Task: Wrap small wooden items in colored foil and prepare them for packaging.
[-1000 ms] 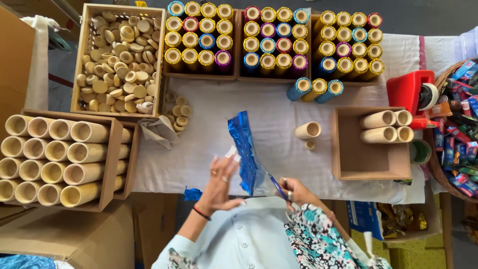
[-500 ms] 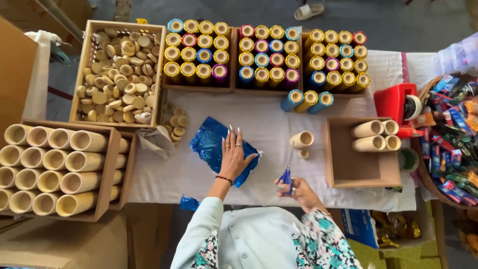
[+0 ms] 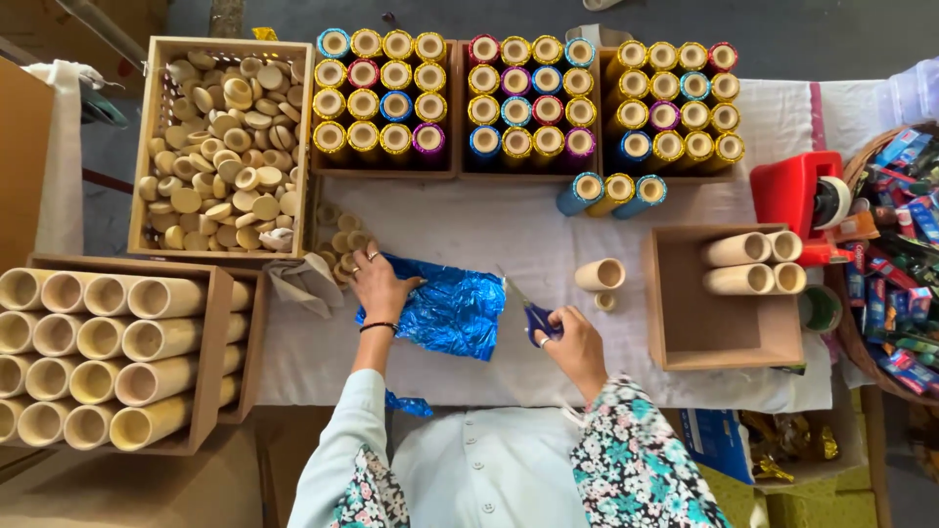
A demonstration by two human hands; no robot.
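A: Where does the crinkled blue foil sheet (image 3: 440,311) lie?

B: Flat on the white cloth-covered table (image 3: 489,225), toward its near edge, between the two hands. Its long axis runs left to right, slightly tilted down to the right.

A: Which hand is nearer?

B: The left hand (image 3: 380,286). It rests on the sheet's left end, fingers spread and pressing down, so the foil stretches away to its right. The right hand (image 3: 567,337) sits just beyond the sheet's right edge, fingers curled through the loops of blue-handled scissors (image 3: 531,311) whose blades point up and left toward the foil; whether they touch it I cannot tell.

A: And around it?

B: A short bare bamboo tube (image 3: 600,275) stands just right of the scissors, with a small cap beside it. Along the far edge, wooden trays of foil-wrapped tubes (image 3: 386,93); at the left edge, a wooden crate of round bamboo lids (image 3: 223,147) and a wooden box of long bare bamboo tubes (image 3: 108,342); at the right, a red tape dispenser (image 3: 802,191).
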